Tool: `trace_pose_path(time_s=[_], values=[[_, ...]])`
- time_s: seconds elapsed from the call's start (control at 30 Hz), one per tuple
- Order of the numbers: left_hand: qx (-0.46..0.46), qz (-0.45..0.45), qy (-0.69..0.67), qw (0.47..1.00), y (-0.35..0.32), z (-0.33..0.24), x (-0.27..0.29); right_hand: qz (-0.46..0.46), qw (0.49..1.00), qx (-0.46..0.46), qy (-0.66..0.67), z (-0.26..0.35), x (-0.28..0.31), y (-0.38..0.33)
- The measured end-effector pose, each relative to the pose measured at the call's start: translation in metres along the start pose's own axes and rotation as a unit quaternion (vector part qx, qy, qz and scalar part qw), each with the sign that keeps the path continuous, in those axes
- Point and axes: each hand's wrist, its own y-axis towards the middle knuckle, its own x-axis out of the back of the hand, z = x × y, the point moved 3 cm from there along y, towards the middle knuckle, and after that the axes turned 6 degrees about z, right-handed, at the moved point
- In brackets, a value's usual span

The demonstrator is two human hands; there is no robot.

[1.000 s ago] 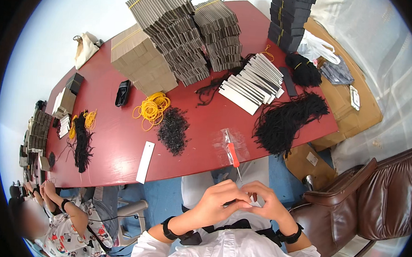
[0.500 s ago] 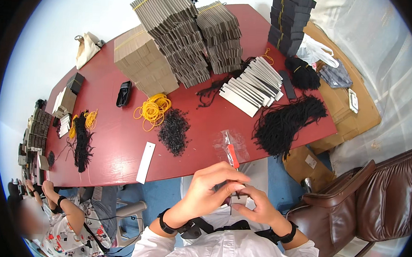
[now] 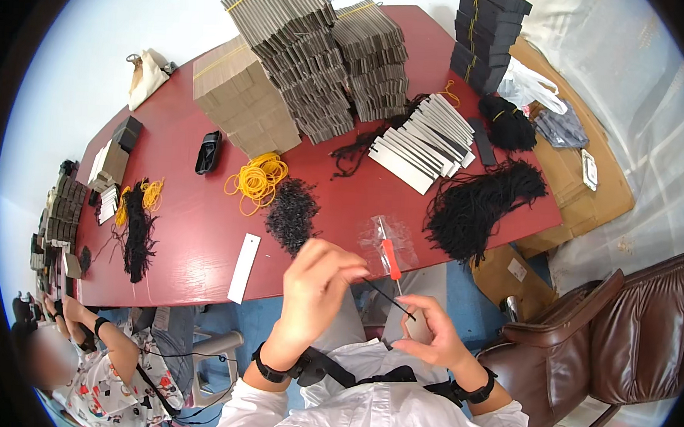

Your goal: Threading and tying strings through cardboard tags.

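My left hand (image 3: 313, 285) is raised over the near table edge, thumb and fingertips pinching one end of a thin black cord (image 3: 388, 298). The cord runs stretched, slanting down to my right hand (image 3: 438, 336). My right fingers are closed on a small pale card (image 3: 419, 324), seen nearly edge-on, where the cord ends; whether the cord passes through it cannot be made out. Just beyond the hands, a red-handled tool with a thin metal shaft (image 3: 390, 260) lies at the table edge on a clear plastic bag (image 3: 408, 250).
On the red table (image 3: 178, 243) are a white strip (image 3: 243, 269), small black pieces (image 3: 292, 215), yellow bands (image 3: 257, 182), black cords (image 3: 481, 209), fanned white cards (image 3: 423, 144) and tall grey stacks (image 3: 296, 64). A brown chair (image 3: 583, 342) stands right; another person (image 3: 117, 372) sits left.
My hands were together over the card. My left hand has drawn away up and left, pulling the black cord out straight; my right hand has stayed low with the card.
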Motion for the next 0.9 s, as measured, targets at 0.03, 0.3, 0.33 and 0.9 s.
trace_pose_path(time_s=[0.03,0.3,0.33,0.9], values=[[0.024,-0.030,-0.005,0.999,0.000,0.002,0.002,-0.001,0.996,0.011,-0.086,0.003,-0.001,0.003],[0.022,-0.158,0.054,0.986,0.001,0.024,0.004,0.010,0.952,-0.052,-0.300,0.034,-0.003,0.021],[0.033,-0.157,0.070,0.985,0.002,0.028,0.005,-0.022,0.931,-0.052,-0.361,0.041,0.002,0.026],[0.184,-0.222,-0.191,0.938,0.002,0.127,0.022,-0.124,0.647,0.019,-0.752,0.007,0.079,0.246]])
